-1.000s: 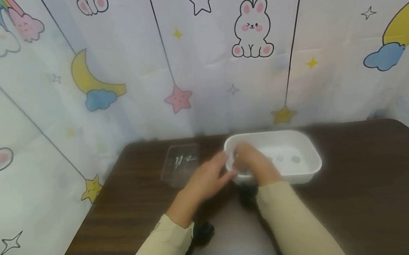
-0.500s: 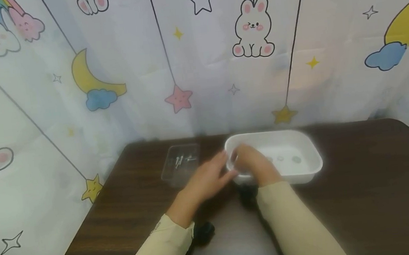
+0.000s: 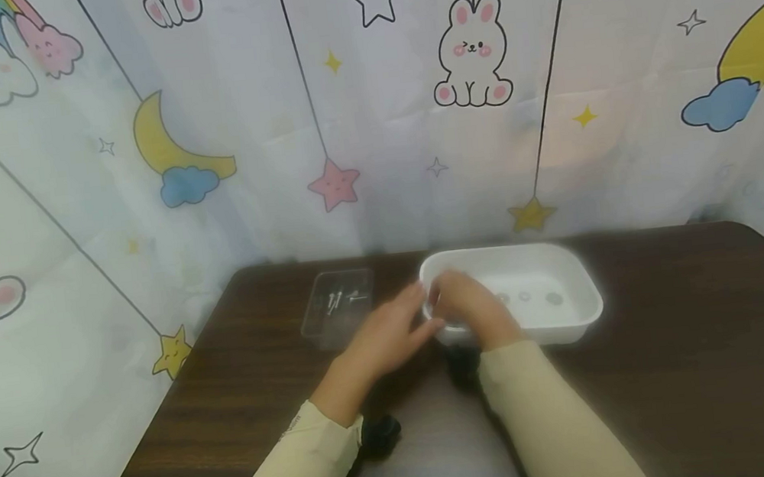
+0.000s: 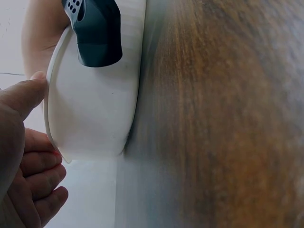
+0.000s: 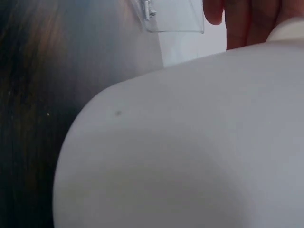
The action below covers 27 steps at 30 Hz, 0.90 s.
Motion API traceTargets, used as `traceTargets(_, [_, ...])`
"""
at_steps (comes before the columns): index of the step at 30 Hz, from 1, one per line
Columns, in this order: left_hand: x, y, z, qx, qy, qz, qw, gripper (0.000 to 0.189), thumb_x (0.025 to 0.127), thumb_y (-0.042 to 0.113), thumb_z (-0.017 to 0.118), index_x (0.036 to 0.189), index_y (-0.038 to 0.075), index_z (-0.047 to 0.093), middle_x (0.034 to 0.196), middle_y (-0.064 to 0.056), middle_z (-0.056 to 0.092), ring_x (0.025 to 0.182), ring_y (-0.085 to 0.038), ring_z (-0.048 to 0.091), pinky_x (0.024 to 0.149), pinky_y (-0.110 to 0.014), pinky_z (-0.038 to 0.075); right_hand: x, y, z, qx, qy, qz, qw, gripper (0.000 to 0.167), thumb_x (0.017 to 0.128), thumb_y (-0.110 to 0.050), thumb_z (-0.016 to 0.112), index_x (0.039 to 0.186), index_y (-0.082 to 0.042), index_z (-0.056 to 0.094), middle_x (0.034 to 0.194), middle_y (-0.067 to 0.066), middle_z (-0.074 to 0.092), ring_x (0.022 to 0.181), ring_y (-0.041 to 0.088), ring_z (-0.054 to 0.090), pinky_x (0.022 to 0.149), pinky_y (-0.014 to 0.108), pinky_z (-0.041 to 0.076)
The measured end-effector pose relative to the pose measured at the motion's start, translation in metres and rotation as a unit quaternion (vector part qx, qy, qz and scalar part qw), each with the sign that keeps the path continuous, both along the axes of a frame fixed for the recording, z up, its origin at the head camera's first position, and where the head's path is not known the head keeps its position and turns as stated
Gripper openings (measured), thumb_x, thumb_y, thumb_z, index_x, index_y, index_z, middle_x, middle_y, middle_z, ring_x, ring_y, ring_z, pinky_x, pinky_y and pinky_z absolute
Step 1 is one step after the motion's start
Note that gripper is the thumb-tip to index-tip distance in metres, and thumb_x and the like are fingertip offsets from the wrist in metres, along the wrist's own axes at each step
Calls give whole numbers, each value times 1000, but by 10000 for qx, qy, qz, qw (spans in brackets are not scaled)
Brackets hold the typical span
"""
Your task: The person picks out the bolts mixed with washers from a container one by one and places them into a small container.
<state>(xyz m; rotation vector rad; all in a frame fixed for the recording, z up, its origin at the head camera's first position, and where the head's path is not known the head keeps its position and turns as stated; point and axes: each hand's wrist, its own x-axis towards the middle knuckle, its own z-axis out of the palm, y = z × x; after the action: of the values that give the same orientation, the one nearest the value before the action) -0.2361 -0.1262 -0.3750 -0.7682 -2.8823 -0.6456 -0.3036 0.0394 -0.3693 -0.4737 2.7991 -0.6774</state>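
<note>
In the head view a white plastic basin stands at the back of the table. My left hand holds the basin's left end; in the left wrist view its thumb lies on the rim and its fingertips bend against the end wall. My right hand reaches down into the left part of the basin with bent fingers. Its fingertips are hidden, and I cannot tell what they hold. Small round grey discs lie on the basin floor to the right of that hand.
A clear shallow box with several small metal screws sits left of the basin, partly behind my left hand. Dark wrist cameras hang below both sleeves. A printed curtain rises behind the brown table.
My right fingers shift slightly inside the basin. The left hand, the basin and the clear box stay where they were.
</note>
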Motion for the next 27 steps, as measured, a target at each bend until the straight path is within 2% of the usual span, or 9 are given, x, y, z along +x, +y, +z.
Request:
traceTargets(3, [0,1,1,2,-35,9,10000,72,98,53,53,156,15,30,160,-5,31,142,-26,40,116,-45,35,0,-1,0,25,71,-38,10000,19,78,-7,71,97,-10,72,100,7,71,93,26,66,90,42,54])
traceTargets(7, [0,1,2,12,-75,18,10000,73,98,53,52,156,16,29,161,-5,31,143,-26,39,116,-45,35,1,-2,2,71,87,-158,9998,20,76,-7,73,94,-13,71,97,5,70,90,25,64,88,42,54])
traceTargets(14, [0,1,2,50,-31,-24,10000,73,97,52,54,156,16,29,160,-5,32,141,-26,41,115,-46,36,4,-3,5,228,39,-207,9995,11,78,-10,71,87,-15,70,91,2,70,83,23,64,83,41,54])
traceTargets(19, [-1,2,2,53,38,-39,10000,72,97,52,54,156,18,30,159,-3,35,138,-26,45,113,-44,39,1,-2,1,248,184,-187,9993,7,79,-11,68,84,-14,73,89,3,72,81,24,65,81,41,55])
traceTargets(23, [0,2,2,28,-3,-2,10000,72,97,52,54,156,19,29,159,-3,35,138,-26,45,113,-44,39,-4,0,-2,86,385,-348,9986,7,80,-14,67,82,-13,73,85,4,71,78,24,64,78,40,55])
traceTargets(27, [1,2,3,40,-67,45,10000,72,97,52,54,156,18,29,159,-4,34,139,-27,44,114,-44,38,-9,2,-3,-342,682,-485,9959,7,80,-12,68,84,-10,73,84,6,71,77,25,64,77,40,55])
